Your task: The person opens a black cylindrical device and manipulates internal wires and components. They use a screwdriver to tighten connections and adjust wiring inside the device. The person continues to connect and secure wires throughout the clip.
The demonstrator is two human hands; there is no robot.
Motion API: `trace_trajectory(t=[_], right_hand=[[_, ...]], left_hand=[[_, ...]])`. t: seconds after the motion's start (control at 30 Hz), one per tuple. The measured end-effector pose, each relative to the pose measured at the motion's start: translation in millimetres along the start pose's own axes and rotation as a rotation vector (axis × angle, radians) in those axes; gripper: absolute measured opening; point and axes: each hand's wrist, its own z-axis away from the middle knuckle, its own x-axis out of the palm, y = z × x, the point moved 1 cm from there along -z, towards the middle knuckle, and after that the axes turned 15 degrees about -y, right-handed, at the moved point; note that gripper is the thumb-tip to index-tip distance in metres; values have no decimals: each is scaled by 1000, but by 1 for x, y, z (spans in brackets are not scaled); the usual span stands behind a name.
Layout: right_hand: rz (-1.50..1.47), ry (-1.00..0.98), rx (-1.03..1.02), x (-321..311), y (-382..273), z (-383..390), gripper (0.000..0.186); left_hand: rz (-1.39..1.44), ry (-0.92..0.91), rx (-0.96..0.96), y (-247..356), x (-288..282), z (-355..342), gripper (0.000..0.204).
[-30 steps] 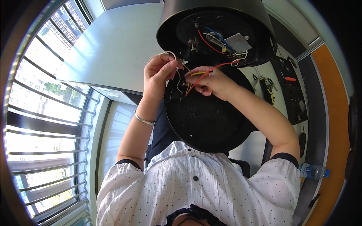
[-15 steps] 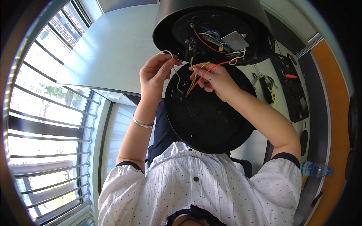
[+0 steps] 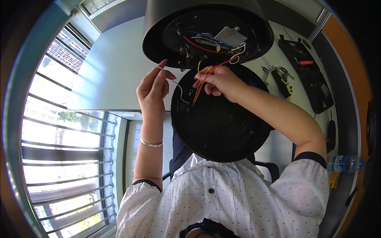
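Note:
My left hand (image 3: pixel 152 88) pinches a thin white wire (image 3: pixel 181 90) between thumb and fingers, left of the wires' lower ends. In my right hand (image 3: pixel 219 84), closed fingers hold a red wire (image 3: pixel 203 84) and a yellow wire (image 3: pixel 197 84). All these wires run down to a round black cover (image 3: pixel 222 129), tilted below my hands near my lap. Above stands a dark cylindrical appliance body (image 3: pixel 198 8), its open underside facing me. Inside it show a blue wire (image 3: pixel 202 34), white wires (image 3: pixel 235 50) and a silver metal plate (image 3: pixel 231 36).
A pale table (image 3: pixel 115 63) carries the appliance. At right lie yellow-and-black pliers (image 3: pixel 282 84), a screwdriver (image 3: pixel 268 62) and a black tool case (image 3: pixel 313 83) with a red-handled tool (image 3: pixel 306 62). A plastic water bottle (image 3: pixel 344 164) is farther right. Barred windows (image 3: pixel 65 158) are at left.
The view has shifted, so the appliance sits farther left and higher. My left hand has moved a little away from the appliance's rim, still pinching the white wire; my right keeps the red and yellow wires.

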Motion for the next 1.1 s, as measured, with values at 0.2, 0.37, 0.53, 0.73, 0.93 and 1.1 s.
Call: trace_trajectory(t=[0.2, 0.37, 0.53, 0.73, 0.93, 1.1], right_hand=[[5, -42, -42, 0, -3, 3, 31], [66, -83, -62, 1, -5, 3, 41], [164, -134, -48, 2, -6, 5, 45], [244, -81, -106, 6, -9, 15, 51], [642, 129, -213, 0, -4, 36, 37], [1138, 231, -157, 5, -23, 64, 19]], left_hand=[[-241, -83, -45, 8, 8, -1, 7], [-397, -219, -96, 11, 16, -12, 10], [-746, -387, 8, 5, 15, -22, 15], [-783, -370, -111, 10, 25, -22, 35], [-918, -349, -27, 8, 26, -22, 36], [-915, -383, -96, 2, 27, -23, 18]])
